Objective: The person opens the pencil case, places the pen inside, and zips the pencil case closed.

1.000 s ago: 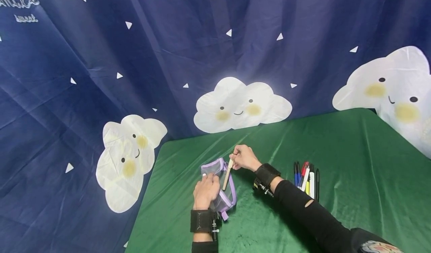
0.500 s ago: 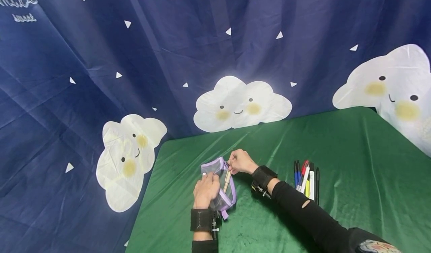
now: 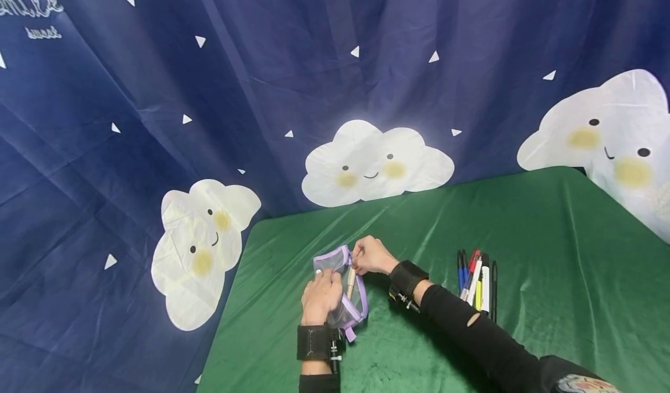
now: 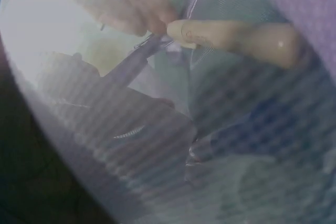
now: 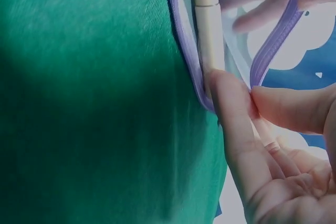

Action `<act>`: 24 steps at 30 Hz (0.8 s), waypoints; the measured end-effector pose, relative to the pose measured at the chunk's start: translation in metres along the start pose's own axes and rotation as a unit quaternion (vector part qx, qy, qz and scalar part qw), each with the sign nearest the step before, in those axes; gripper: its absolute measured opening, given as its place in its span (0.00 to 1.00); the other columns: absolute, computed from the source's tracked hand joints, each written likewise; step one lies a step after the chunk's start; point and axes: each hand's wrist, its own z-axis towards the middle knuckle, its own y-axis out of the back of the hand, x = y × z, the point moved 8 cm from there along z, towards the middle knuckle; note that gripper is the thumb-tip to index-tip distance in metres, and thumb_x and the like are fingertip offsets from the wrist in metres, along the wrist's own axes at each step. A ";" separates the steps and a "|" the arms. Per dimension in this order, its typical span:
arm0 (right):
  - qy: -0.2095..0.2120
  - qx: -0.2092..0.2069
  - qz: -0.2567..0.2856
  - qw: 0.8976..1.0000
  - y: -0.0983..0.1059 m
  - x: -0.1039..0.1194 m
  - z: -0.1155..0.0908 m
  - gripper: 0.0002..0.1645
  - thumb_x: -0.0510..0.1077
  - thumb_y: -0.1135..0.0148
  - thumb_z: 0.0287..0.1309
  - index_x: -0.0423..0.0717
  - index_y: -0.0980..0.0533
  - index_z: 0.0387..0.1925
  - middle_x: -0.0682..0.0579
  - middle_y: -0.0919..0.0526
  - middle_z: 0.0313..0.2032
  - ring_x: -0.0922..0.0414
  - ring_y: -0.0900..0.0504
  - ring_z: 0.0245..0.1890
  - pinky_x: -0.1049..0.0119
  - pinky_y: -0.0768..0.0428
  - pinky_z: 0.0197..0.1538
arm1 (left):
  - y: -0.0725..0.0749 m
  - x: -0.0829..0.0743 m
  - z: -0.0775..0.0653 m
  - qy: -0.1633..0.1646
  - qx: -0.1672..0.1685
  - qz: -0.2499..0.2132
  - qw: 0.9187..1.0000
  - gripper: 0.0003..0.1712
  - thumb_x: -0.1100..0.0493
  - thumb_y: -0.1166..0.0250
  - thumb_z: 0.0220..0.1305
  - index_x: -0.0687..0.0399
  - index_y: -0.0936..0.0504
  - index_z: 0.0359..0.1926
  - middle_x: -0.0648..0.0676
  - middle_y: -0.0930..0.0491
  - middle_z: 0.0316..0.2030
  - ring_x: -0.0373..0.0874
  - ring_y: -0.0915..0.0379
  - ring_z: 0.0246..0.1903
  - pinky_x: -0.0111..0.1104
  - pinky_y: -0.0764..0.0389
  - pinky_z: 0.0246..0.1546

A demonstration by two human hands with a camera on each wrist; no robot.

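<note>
A clear mesh pencil case point(image 3: 361, 297) with purple zipper trim stands on the green cloth, its mouth open to the right. My left hand point(image 3: 321, 294) grips its near left wall, with fingers showing behind the mesh in the right wrist view. A beige capped marker point(image 5: 210, 30) lies along the inside of the mouth. My right hand point(image 3: 371, 256) is at the far corner, index fingertip on the marker's end point(image 5: 207, 90) and thumb against the purple zipper edge point(image 5: 257, 77). Through the mesh, the left wrist view shows the marker point(image 4: 236, 40) end at the right fingertips.
Several pens and markers point(image 3: 478, 282), blue, red, white, yellow and black, lie in a group to the right, partly behind the right sleeve point(image 3: 471, 317). Green cloth point(image 3: 565, 265) covers the table. A dark blue curtain point(image 3: 335, 79) with smiling clouds hangs behind.
The right hand has moved down and left to the case's mouth, and the marker has slid deeper inside. The left hand and the case have stayed put.
</note>
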 end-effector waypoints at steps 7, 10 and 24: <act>0.019 0.011 -0.020 1.000 -0.008 0.000 -0.002 0.05 0.25 0.37 0.50 0.31 0.21 0.31 0.39 0.11 0.26 0.48 0.10 0.26 0.60 0.11 0.32 | 0.001 -0.001 -0.001 -0.002 -0.003 0.000 1.000 0.29 0.49 0.58 0.76 0.58 0.25 0.66 0.66 0.24 0.64 0.72 0.29 0.59 0.62 0.29 0.61; 0.022 0.010 -0.033 0.999 -0.010 -0.001 -0.003 0.05 0.26 0.36 0.49 0.32 0.20 0.31 0.41 0.12 0.24 0.50 0.11 0.24 0.64 0.12 0.29 | 0.001 -0.001 -0.001 -0.003 -0.003 0.001 1.000 0.29 0.49 0.58 0.76 0.58 0.25 0.65 0.66 0.24 0.64 0.72 0.29 0.59 0.62 0.29 0.61; -0.008 0.065 -0.047 0.997 -0.031 -0.002 -0.010 0.04 0.29 0.30 0.51 0.32 0.15 0.32 0.43 0.10 0.25 0.49 0.09 0.25 0.65 0.12 0.30 | -0.002 -0.001 0.002 -0.009 -0.002 0.011 1.000 0.28 0.48 0.59 0.77 0.57 0.23 0.63 0.66 0.23 0.61 0.71 0.27 0.56 0.61 0.28 0.58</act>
